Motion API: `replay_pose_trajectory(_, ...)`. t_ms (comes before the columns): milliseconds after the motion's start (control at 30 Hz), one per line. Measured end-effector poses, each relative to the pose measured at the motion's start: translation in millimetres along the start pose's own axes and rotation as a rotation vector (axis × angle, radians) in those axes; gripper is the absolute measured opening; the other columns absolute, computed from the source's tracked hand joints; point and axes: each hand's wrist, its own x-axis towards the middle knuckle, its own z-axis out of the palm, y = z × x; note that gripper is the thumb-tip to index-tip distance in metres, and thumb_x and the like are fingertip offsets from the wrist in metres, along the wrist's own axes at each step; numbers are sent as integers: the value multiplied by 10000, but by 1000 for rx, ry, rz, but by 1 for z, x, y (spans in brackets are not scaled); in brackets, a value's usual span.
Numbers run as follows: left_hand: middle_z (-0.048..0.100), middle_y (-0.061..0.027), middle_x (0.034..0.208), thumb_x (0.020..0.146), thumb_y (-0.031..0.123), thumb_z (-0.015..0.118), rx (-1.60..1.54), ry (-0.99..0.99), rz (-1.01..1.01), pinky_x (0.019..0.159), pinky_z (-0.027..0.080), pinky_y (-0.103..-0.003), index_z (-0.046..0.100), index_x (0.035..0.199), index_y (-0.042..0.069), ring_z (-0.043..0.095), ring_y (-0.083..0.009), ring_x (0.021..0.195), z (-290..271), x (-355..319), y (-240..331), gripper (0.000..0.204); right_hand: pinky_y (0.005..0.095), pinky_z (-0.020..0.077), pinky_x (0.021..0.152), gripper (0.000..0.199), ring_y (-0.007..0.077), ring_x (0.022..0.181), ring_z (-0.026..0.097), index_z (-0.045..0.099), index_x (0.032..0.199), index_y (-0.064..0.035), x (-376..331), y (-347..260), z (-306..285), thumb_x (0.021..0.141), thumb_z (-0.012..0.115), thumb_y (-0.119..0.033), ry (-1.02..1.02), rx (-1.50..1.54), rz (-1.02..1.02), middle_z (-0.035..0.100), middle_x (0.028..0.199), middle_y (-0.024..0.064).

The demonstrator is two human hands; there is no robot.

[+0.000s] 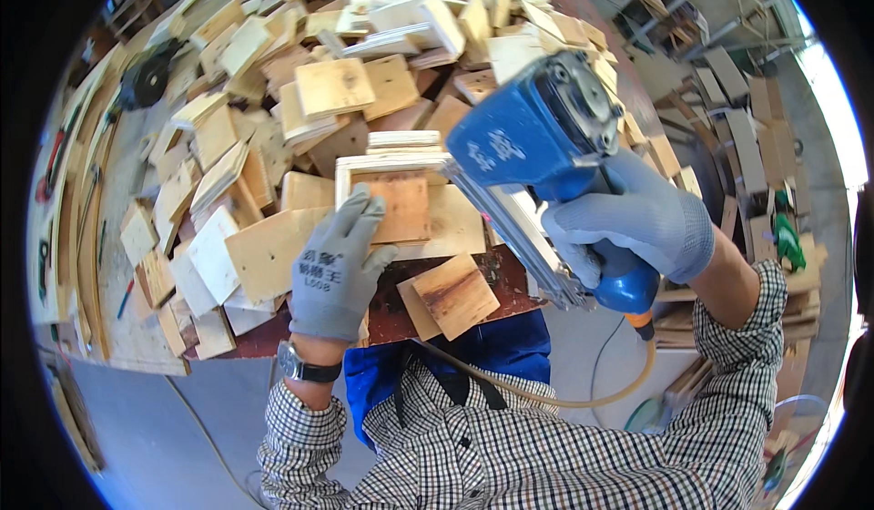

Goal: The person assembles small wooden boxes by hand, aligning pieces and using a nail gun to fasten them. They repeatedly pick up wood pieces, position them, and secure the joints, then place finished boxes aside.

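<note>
My right hand, in a grey glove, is wrapped round the handle of a blue pneumatic nail gun. The gun's metal nose and magazine slant across the table's near edge, and a hose runs from its handle. My left hand, gloved too, grips the left side of a small wooden frame with a brown board in it. Its fingers lie on the board's left side and the thumb rests near the lower corner. A pale flat board lies beside and partly beneath the frame.
A large heap of wooden blocks covers most of the dark red table. Two loose blocks lie at its near edge. The tan air hose loops past my waist. A black tool sits far left; stacked boards stand at right.
</note>
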Motion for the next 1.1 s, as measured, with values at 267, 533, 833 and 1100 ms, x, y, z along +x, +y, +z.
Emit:
replay_pose_trajectory(267,657,-104,1400,865,195,803,80,62,29,950,589,-395,667,1315,92,685,-322,1161,3,-5,-4,482,229,484,506,252,92,543,620,622,1101,-23,35,-17,31,977,714,-223,-42,27,171,668,691,45)
replay_pose_trajectory(533,647,-87,1383,850,190,795,142,17,20,915,591,-398,646,1280,91,688,-312,1111,8,-6,-6,466,233,502,525,260,91,544,615,622,1124,-14,50,-15,33,975,708,-210,-14,-50,220,675,707,47)
replay_pose_trajectory(833,590,-162,1475,821,213,829,242,38,40,941,606,-398,627,1308,100,685,-323,1193,11,-8,-7,540,290,561,534,329,126,520,627,667,844,-38,56,-15,30,935,710,-351,-73,-104,198,648,645,38)
replay_pose_trajectory(1100,515,-254,1555,830,278,871,14,68,-189,956,621,-422,444,1524,-22,649,-400,1285,13,-9,-5,868,290,538,514,331,111,493,602,669,844,-61,66,-9,25,941,718,-374,-114,-122,173,625,596,15)
